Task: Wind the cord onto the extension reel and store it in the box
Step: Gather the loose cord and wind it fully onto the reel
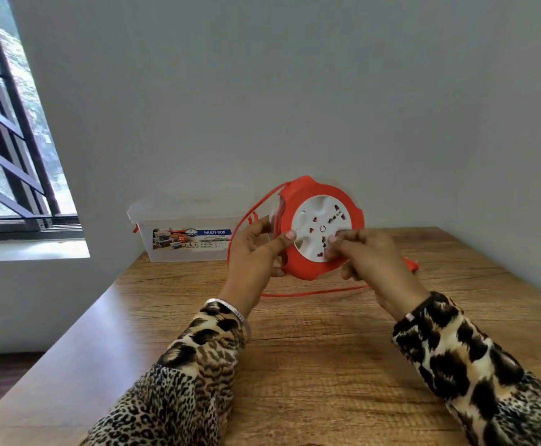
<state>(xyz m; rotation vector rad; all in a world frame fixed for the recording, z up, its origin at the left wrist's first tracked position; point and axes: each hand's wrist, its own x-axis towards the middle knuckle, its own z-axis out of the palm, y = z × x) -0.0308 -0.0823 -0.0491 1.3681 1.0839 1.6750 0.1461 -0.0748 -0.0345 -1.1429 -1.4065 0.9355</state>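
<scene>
A round red extension reel (pixel 317 194) with a white socket face is held upright above the wooden table. My left hand (pixel 256 252) grips its left rim, thumb on the white face. My right hand (pixel 362 252) holds the reel's right side, its curled fingertips pressing on the white face. The red cord (pixel 314 292) loops out from the reel's left side, passes behind my left hand and trails across the table to the right, where its plug end (pixel 412 263) lies behind my right hand. A clear plastic box (pixel 182 233) with its lid on stands at the table's back left.
The wooden table (pixel 311 365) fills the foreground, against a grey wall at the back and right. A barred window (pixel 8 140) is on the left beyond the table's left edge.
</scene>
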